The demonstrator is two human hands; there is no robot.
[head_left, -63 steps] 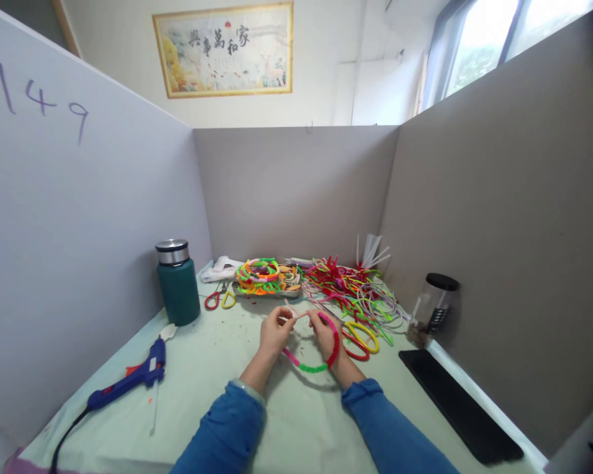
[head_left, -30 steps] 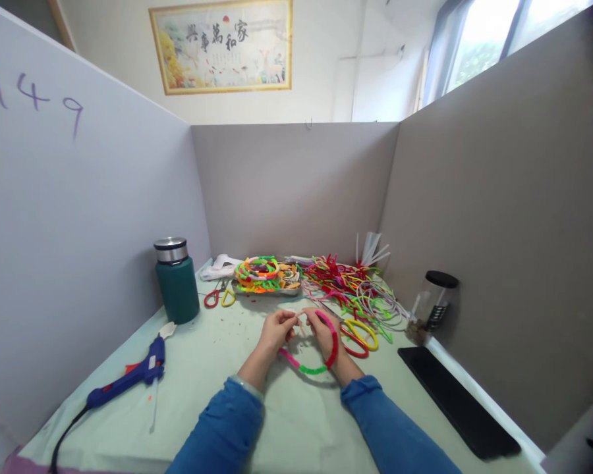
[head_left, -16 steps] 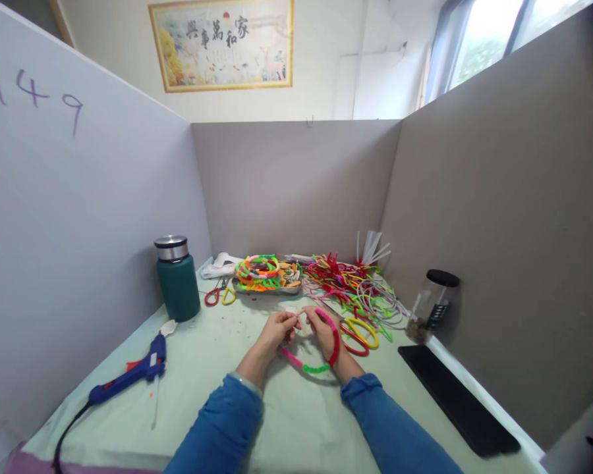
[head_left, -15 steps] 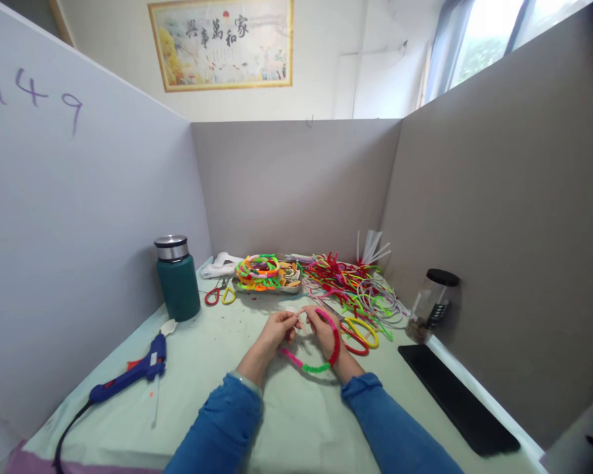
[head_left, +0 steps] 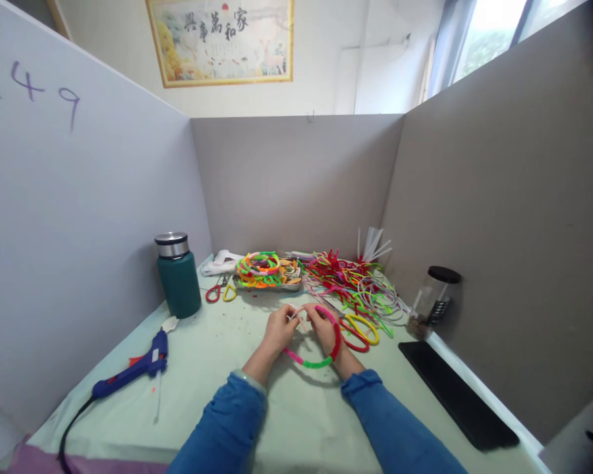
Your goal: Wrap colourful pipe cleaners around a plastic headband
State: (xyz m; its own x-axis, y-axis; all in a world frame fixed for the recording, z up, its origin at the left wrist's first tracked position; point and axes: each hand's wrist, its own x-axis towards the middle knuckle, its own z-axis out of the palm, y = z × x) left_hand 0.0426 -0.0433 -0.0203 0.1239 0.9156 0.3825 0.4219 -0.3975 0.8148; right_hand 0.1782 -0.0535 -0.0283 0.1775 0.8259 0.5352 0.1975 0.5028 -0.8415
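Pink-red-green ring [head_left: 337,339] looks mostly covered, 1 gap undone, left hand [head_left: 279,328] and right hand [head_left: 325,329] both pinching pale strand [head_left: 303,324].

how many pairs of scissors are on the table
2. One pair lies just right of the right hand; the other lies left of the tray. More could be hidden under the pile of stems.

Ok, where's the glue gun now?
In the head view, the blue glue gun lies on the table's left side, nearer the wearer than the green bottle, its nozzle end close to the bottle's base.
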